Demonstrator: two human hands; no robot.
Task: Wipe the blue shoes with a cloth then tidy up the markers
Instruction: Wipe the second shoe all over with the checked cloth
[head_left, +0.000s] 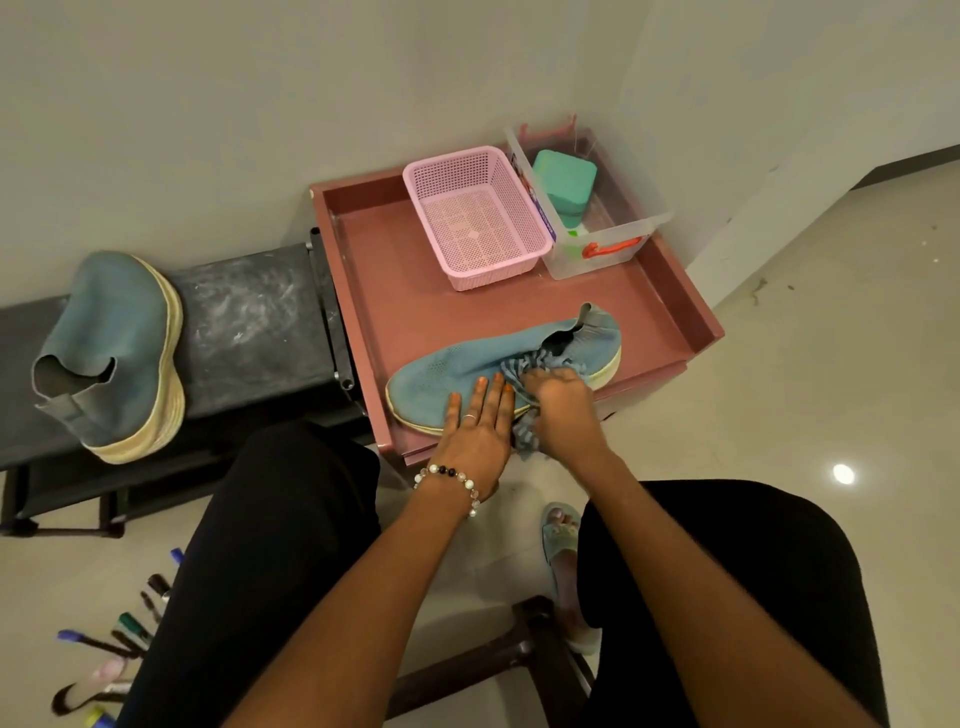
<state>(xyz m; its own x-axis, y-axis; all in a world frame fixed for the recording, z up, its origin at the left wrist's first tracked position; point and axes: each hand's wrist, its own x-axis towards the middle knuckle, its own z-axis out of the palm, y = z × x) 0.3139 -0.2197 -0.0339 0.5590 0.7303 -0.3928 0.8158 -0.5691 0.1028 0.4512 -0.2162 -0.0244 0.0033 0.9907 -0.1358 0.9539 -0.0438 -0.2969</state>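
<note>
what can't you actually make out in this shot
Head view only:
- markers: some hidden behind the left leg, others cut off by the bottom edge, so no count.
- cloth: mostly covered by the right hand.
- clear box: label too small to read.

One blue knit shoe (467, 364) lies on its side along the near edge of the pink tray (374, 260), a striped grey-blue cloth (524, 374) bunched against it. The second blue shoe (114, 353) rests on the dark table (249, 322). Markers (119, 629) lie scattered on the floor (779, 364).
</note>
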